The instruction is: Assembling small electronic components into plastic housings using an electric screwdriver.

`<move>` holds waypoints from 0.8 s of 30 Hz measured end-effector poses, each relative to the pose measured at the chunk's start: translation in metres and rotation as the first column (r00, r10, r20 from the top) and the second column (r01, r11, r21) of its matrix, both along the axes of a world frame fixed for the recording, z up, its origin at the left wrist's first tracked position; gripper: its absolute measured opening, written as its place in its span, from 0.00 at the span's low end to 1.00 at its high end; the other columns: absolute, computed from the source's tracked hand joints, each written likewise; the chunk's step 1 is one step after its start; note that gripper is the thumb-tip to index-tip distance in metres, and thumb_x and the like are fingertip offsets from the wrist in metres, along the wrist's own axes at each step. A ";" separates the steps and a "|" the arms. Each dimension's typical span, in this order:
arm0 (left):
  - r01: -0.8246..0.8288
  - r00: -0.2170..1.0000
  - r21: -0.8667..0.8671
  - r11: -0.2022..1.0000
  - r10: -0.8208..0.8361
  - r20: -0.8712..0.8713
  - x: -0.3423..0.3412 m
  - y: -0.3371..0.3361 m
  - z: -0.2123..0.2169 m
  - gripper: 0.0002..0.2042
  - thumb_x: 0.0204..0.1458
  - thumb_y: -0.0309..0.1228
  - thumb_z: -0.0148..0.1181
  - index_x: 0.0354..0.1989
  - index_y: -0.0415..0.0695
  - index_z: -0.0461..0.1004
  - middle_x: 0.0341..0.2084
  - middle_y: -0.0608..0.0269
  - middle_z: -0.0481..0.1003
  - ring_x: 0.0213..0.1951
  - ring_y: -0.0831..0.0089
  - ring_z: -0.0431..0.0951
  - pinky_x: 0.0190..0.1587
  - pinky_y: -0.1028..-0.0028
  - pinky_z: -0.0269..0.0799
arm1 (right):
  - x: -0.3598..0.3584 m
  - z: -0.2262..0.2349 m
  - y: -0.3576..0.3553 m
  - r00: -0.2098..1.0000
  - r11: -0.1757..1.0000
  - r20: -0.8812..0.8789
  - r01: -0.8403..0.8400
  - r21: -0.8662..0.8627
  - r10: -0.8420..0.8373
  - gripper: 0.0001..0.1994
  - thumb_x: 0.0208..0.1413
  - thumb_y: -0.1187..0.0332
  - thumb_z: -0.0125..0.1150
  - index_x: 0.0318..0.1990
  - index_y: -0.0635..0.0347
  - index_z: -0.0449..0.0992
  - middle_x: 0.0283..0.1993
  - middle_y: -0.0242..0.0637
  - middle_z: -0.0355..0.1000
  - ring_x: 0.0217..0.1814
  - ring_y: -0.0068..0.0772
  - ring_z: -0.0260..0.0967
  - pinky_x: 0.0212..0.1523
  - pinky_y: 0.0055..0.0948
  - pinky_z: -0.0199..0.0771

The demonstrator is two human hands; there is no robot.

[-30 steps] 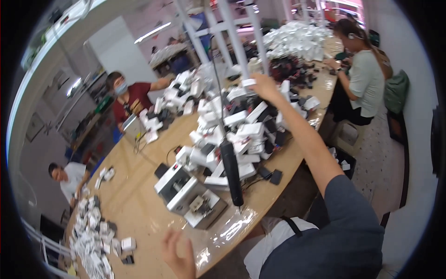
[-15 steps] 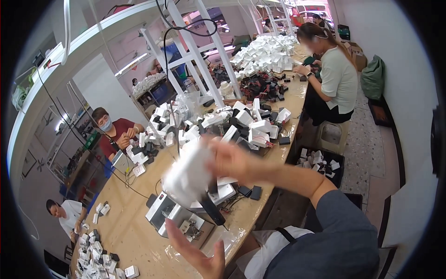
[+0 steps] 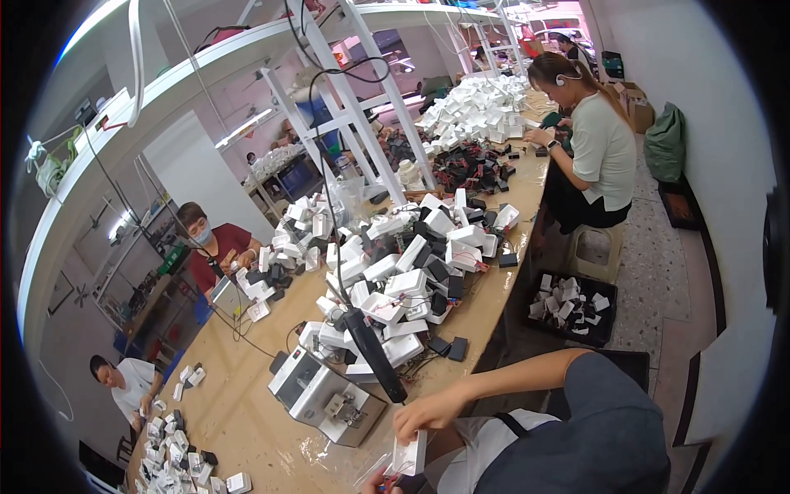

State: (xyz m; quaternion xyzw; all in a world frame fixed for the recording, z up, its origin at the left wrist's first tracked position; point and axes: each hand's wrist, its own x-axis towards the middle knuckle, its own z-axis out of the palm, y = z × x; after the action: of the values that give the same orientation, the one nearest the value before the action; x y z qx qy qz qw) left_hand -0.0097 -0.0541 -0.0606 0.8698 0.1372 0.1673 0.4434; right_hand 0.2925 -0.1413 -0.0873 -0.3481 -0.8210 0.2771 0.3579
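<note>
Near the table's front edge, my right hand (image 3: 429,413) grips a white open plastic case (image 3: 410,455) from above, fingers wrapped over its upper end. Low in the picture, my left hand (image 3: 378,481) is closed at the case's lower corner, where thin red wires show; the lower edge cuts much of this hand off. Just above my right hand, a black electric screwdriver (image 3: 373,354) hangs from its cable, tip pointing down. Left of the hands stands a small grey-white bench machine (image 3: 325,399) with a metal mechanism on its front.
A big heap of white cases and black boxes (image 3: 407,284) lies beyond the machine. White frame posts (image 3: 346,103) rise from the table (image 3: 239,370). Co-workers sit at the far right (image 3: 605,144) and on the left side (image 3: 218,247). A black crate (image 3: 572,309) of white pieces stands on the floor.
My right hand has come down from over the heap toward me with the white case. My left hand, earlier spread and empty, has dropped and closed at the case.
</note>
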 end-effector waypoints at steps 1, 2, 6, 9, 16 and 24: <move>0.012 0.997 -0.113 0.993 -0.020 -0.070 -0.002 -0.008 0.012 0.22 0.63 0.30 0.56 0.64 0.40 0.64 0.48 0.59 0.73 0.48 0.69 0.71 0.54 0.70 0.66 | -0.001 -0.007 0.011 0.990 0.999 0.139 -0.001 0.033 -0.004 0.13 0.50 0.83 0.52 0.44 0.63 0.68 0.50 0.46 0.68 0.65 0.50 0.61 0.63 0.46 0.60; 0.044 0.995 -0.145 0.988 -0.057 -0.082 -0.006 0.000 -0.004 0.24 0.63 0.30 0.56 0.67 0.40 0.63 0.53 0.56 0.72 0.54 0.68 0.71 0.59 0.69 0.64 | -0.002 -0.014 0.018 0.962 0.998 0.272 -0.008 0.065 -0.010 0.13 0.51 0.81 0.53 0.44 0.62 0.69 0.49 0.48 0.68 0.66 0.52 0.60 0.64 0.48 0.60; -0.038 0.991 -0.293 0.955 -0.002 -0.133 -0.009 0.010 -0.040 0.27 0.63 0.30 0.56 0.70 0.43 0.58 0.61 0.52 0.68 0.64 0.67 0.65 0.66 0.68 0.57 | -0.027 -0.012 0.026 0.937 0.985 0.307 0.175 0.001 -0.167 0.14 0.59 0.65 0.51 0.47 0.63 0.73 0.53 0.52 0.70 0.71 0.59 0.55 0.66 0.53 0.57; -0.203 0.953 -0.401 0.893 0.274 0.129 0.021 -0.004 -0.016 0.32 0.50 0.23 0.69 0.65 0.41 0.65 0.44 0.58 0.73 0.41 0.77 0.75 0.41 0.80 0.71 | -0.053 0.006 0.006 0.791 0.835 0.301 0.433 0.339 -0.533 0.29 0.56 0.41 0.57 0.49 0.60 0.72 0.57 0.55 0.67 0.65 0.59 0.60 0.69 0.58 0.49; -0.331 0.937 -0.171 0.928 0.344 0.058 0.032 0.018 0.007 0.33 0.48 0.19 0.69 0.65 0.42 0.64 0.42 0.59 0.80 0.41 0.78 0.79 0.44 0.76 0.75 | -0.065 0.000 0.001 0.865 0.871 0.098 0.490 0.041 -0.491 0.28 0.45 0.56 0.76 0.50 0.56 0.68 0.56 0.41 0.70 0.69 0.51 0.60 0.69 0.53 0.56; -0.282 0.959 -0.089 0.955 0.283 -0.003 0.038 0.025 0.006 0.25 0.49 0.21 0.66 0.57 0.41 0.69 0.46 0.56 0.80 0.43 0.71 0.81 0.46 0.73 0.74 | -0.047 -0.004 -0.003 0.961 0.960 -0.035 0.271 -0.071 -0.274 0.18 0.43 0.68 0.77 0.43 0.49 0.78 0.67 0.44 0.54 0.72 0.52 0.52 0.68 0.43 0.58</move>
State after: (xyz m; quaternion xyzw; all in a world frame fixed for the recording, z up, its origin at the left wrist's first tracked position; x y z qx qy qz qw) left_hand 0.0284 -0.0291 -0.0550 0.8201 0.2652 0.2267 0.4536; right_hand 0.2450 -0.1446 -0.0910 -0.4630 -0.7475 0.2594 0.3994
